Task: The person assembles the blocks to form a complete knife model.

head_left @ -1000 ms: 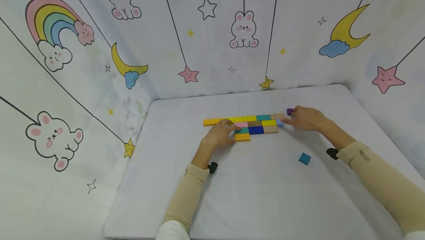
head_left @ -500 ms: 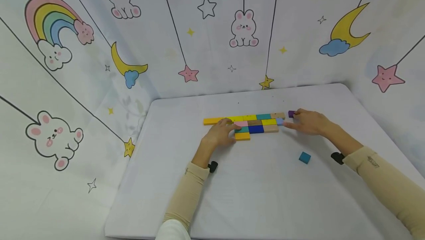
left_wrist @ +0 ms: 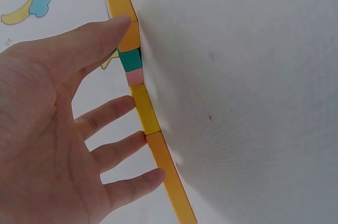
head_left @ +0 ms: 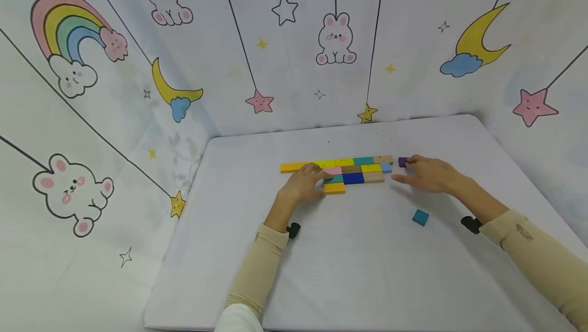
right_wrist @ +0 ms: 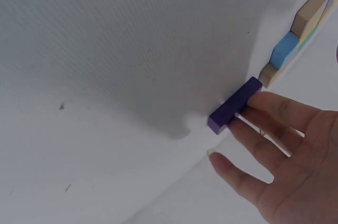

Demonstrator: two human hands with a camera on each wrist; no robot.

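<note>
Flat coloured wooden blocks lie edge to edge in the head view, with a long orange block (head_left: 290, 168) at the left end. Over their left part rests my left hand (head_left: 303, 183), its thumb by the short orange block (head_left: 334, 188) and a finger on the green block (head_left: 333, 179). Its other fingertips (left_wrist: 156, 176) reach the back row's edge in the left wrist view. At the right end, the fingers of my right hand (head_left: 429, 174) touch a purple block (right_wrist: 235, 106). Its thumb points toward the light blue block (head_left: 386, 168), apart from it.
A loose teal block (head_left: 420, 217) lies on the white table (head_left: 358, 271), nearer the person than the rows. A wall cloth (head_left: 294, 67) printed with rabbits, stars and moons stands behind the table.
My right hand has drawn back toward the person and slightly right, and the purple block has come nearer with it. The right thumb has left the light blue block. My left hand stays put.
</note>
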